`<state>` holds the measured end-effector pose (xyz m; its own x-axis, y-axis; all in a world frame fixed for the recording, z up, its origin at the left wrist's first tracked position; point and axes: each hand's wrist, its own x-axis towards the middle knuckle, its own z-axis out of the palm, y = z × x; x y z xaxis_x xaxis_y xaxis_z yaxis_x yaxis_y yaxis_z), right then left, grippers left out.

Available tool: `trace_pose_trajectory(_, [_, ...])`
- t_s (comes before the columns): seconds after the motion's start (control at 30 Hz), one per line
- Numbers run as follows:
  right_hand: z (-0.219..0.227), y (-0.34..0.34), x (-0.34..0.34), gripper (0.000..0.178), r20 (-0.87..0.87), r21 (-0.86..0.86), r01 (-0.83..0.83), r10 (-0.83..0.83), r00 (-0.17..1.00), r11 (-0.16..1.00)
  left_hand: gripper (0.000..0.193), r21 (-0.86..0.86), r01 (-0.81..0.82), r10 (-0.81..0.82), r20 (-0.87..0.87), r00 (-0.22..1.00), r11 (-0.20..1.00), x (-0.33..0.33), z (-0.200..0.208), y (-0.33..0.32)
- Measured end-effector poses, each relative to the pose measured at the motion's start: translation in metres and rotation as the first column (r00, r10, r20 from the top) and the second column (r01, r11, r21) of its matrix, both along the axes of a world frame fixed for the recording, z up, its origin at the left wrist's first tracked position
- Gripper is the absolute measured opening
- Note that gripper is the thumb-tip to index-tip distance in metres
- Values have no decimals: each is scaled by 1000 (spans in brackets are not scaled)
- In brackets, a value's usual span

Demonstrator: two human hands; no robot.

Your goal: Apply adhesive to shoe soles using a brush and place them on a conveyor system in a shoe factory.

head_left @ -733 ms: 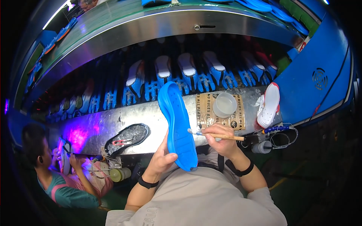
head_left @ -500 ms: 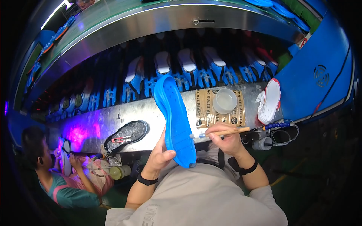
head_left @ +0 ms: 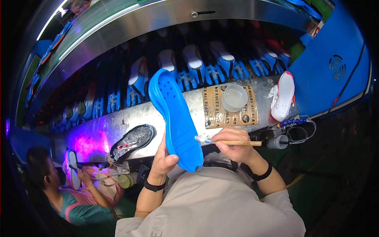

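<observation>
One co-worker (head_left: 81, 201) sits far left of the blue sole, holding one white-bottomed shoe (head_left: 72, 168). Next, just left of the blue sole, one dark shoe (head_left: 132, 141) lies on the metal counter (head_left: 134, 117). The one blue sole (head_left: 177, 126) itself is held above the counter's near edge: the left hand (head_left: 163, 158) has its grip part-closed around the lower left side, thumb on the rim. Beyond the blue sole stand at least four shoes with pale undersides (head_left: 192, 58); others fade into shadow. Just right of the blue sole, the right hand (head_left: 233, 143) has its grip pinched closed on one brush (head_left: 242, 143) — bristles at the sole's right edge, though contact is hard to tell. Two cups are to the sole's right: one clear cup (head_left: 234, 98) on one cardboard piece (head_left: 212, 114), and one smaller cup (head_left: 278, 142) off the counter. Between them and farther right is one white, red-edged shoe (head_left: 283, 98).

Compared with a half-second ago, the blue sole leans more leftward, and the brush handle's tail — raised then — now slopes downward.
</observation>
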<state>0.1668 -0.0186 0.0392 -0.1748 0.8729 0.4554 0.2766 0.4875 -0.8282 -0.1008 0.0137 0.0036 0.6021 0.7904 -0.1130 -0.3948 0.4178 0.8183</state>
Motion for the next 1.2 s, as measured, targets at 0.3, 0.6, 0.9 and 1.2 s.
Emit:
trace_pose_trajectory(0.3, [7, -13, -2, 10, -17, -44, -50, 49, 999, 998, 123, 48, -25, 25, 0, 1000, 999, 3, 7, 2])
trace_pose_trajectory(0.6, [7, -16, 1, 12, -154, -133, 27, -48, 987, 991, 124, 109, -107, 111, -31, 993, 988, 0, -1, 0])
trace_pose_trajectory(0.9, [5, -15, -5, 11, -32, -45, 19, -21, 999, 999, 123, 90, -91, 93, -20, 995, 992, 5, 7, 2])
trace_pose_trajectory(1.2, [13, -19, -4, 10, -142, -152, -73, 52, 989, 986, 117, 18, -67, 67, 28, 997, 998, 0, -1, 6])
